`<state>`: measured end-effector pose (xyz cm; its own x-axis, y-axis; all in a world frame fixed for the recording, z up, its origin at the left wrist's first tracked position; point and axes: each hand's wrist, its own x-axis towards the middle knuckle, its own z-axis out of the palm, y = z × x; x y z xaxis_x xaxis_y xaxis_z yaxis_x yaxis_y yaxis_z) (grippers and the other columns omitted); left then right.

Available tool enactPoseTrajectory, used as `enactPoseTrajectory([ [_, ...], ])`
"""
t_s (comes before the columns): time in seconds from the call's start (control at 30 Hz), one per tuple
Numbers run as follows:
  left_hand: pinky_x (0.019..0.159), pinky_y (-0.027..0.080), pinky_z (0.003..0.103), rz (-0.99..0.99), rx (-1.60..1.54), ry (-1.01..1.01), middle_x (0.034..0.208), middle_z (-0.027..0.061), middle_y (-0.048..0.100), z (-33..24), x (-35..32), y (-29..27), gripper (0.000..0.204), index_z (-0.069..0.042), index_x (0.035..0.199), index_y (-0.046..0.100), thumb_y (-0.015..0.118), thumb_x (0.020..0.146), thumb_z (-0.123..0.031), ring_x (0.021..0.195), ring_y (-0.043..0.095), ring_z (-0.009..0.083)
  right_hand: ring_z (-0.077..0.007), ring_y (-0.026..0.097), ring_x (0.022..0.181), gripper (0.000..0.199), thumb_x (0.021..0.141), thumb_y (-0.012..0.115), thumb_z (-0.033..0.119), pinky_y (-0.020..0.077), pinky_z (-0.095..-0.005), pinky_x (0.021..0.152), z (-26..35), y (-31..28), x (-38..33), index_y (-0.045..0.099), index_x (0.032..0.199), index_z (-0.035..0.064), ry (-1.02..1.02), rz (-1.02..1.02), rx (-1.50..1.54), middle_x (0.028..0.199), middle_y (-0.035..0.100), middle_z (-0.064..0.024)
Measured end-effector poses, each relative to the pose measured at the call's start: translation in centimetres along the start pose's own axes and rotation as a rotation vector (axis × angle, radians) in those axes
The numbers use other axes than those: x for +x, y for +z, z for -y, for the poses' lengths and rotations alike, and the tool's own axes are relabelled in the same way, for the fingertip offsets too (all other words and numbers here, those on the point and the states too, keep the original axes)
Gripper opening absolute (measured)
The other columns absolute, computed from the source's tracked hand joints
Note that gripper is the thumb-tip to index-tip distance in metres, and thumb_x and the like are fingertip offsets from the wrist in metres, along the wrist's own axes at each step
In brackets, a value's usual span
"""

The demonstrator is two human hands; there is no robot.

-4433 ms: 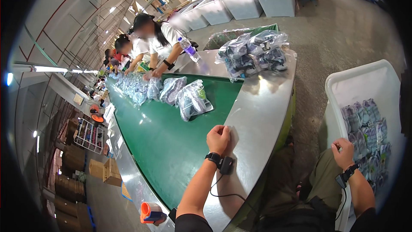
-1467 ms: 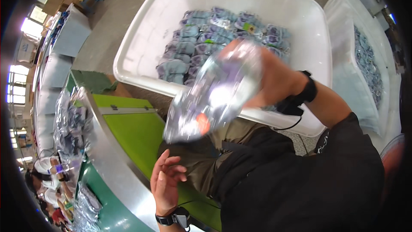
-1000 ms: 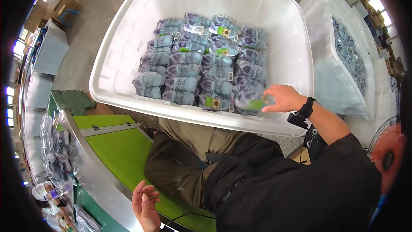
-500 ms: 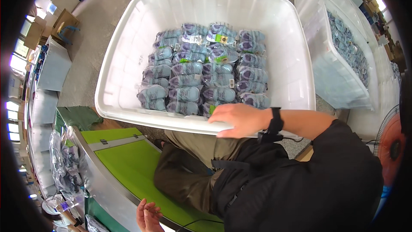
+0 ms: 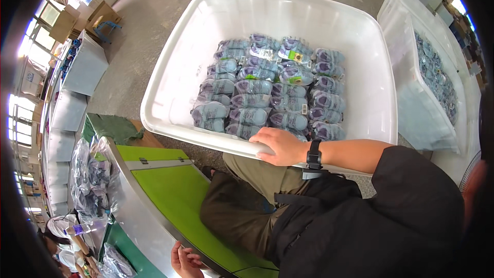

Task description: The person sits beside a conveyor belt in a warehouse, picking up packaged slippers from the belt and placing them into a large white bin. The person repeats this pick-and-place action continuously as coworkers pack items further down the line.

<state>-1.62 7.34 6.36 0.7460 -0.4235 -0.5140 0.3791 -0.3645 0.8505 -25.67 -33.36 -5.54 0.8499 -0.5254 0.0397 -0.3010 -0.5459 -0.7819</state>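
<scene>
Our right hand (image 5: 280, 146) has now left the bagged shoes (image 5: 249, 117), which lie in rows inside the white tub (image 5: 365, 67); its fingers clasp the rim (image 5: 206, 138). This placing seems finished. Our left hand (image 5: 186, 262), near the table (image 5: 146, 221), has bent fingers; whether pinching, we cannot tell.

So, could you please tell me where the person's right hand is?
In the head view, the right hand lies on the near rim of the white bin, right of picture centre, below the bagged shoes.
</scene>
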Motion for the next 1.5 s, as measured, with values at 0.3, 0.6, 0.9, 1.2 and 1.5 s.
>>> enactPoseTrajectory([
  [0.3, 0.05, 0.049, 0.022, -0.082, 0.005, 0.147, 0.096, 0.0093, 0.068, 3.0, 0.4, -0.9, 0.038, -0.002, 0.139, 0.052, 0.057, 0.104, -0.015, 0.065, 0.062, 0.013, -0.032, 0.059, 0.111, 0.045, 0.092, 0.065, 0.034, 0.0499, -0.0427, 0.094, -0.4, 0.1, -0.1, 0.061, 0.125, 0.0044, 0.051, 0.042, 0.007, 0.118, 0.059, -0.0123],
  [0.6, 0.052, 0.047, 0.019, -0.157, 0.117, 0.374, 0.097, 0.0071, 0.068, 3.9, -0.4, 0.5, 0.027, 0.0, 0.127, 0.061, 0.06, 0.101, -0.008, 0.067, 0.062, 0.0102, -0.0333, 0.06, 0.111, 0.044, 0.092, 0.065, 0.036, 0.0493, -0.0437, 0.095, -0.5, 0.2, 0.1, 0.062, 0.122, 0.0035, 0.044, 0.032, 0.029, 0.118, 0.058, -0.0136],
  [0.9, 0.053, 0.047, 0.019, -0.169, 0.102, 0.377, 0.098, 0.0067, 0.068, 4.4, -0.3, 0.0, 0.028, -0.001, 0.128, 0.061, 0.06, 0.101, -0.008, 0.068, 0.062, 0.0103, -0.0328, 0.06, 0.111, 0.043, 0.092, 0.065, 0.036, 0.0493, -0.0434, 0.095, -0.4, 0.5, 0.1, 0.062, 0.121, 0.0037, 0.045, 0.034, 0.023, 0.117, 0.058, -0.0134],
  [1.2, 0.064, 0.055, 0.025, -0.092, 0.084, 0.336, 0.107, 0.0104, 0.069, 5.8, -0.6, -1.3, 0.034, -0.002, 0.135, 0.057, 0.059, 0.103, -0.013, 0.081, 0.067, 0.0159, -0.032, 0.059, 0.111, 0.043, 0.092, 0.065, 0.035, 0.0495, -0.0425, 0.094, -0.9, -0.1, -0.3, 0.062, 0.122, 0.0035, 0.022, 0.027, 0.014, 0.117, 0.059, -0.0132],
  [1.5, 0.055, 0.051, 0.022, -0.007, -0.179, 0.154, 0.092, 0.0066, 0.066, 1.2, 1.4, -1.0, 0.029, 0.002, 0.127, 0.06, 0.058, 0.102, -0.013, 0.067, 0.063, 0.0103, -0.0319, 0.058, 0.102, 0.032, 0.089, 0.066, 0.02, 0.0478, -0.0392, 0.089, 0.0, 1.1, 1.7, 0.062, 0.113, -0.0017, -0.13, -0.041, 0.005, 0.108, 0.06, -0.0162],
])
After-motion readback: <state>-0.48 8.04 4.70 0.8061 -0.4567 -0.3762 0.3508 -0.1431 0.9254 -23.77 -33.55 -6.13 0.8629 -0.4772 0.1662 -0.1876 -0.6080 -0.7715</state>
